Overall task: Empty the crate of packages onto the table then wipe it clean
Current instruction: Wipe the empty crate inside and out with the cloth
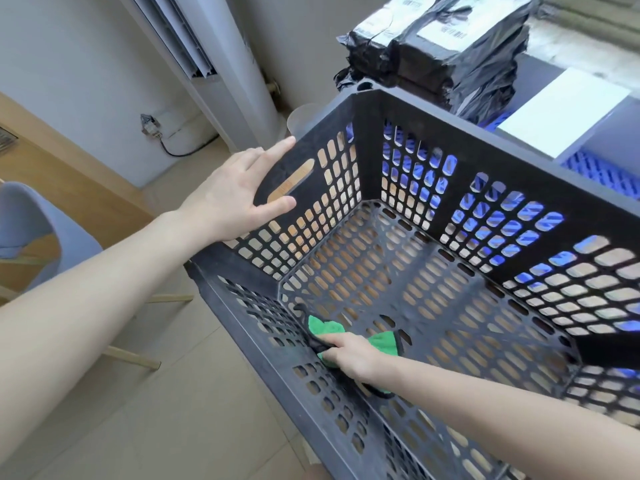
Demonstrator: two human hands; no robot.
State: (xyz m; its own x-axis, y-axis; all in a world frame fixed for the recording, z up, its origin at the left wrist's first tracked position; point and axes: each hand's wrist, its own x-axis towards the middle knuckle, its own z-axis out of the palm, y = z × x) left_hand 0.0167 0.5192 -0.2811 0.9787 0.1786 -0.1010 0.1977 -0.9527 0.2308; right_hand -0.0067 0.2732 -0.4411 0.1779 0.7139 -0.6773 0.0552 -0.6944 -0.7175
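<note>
Crate (370, 133), likely stiff and light, is being braced at its side by the spread left grip (239, 192), a soft cloth (384, 342) being pinched in the right grip (346, 355).

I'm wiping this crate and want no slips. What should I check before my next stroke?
1. Crate emptied: ok, only the green cloth inside.
2. Packages out: ok, stacked beyond the crate.
3. Left hand steadying the left wall: ok.
4. Right hand gripping the green cloth: ok, at the near-left corner.
5. Rest of the crate's floor wiped: cannot tell.
</note>
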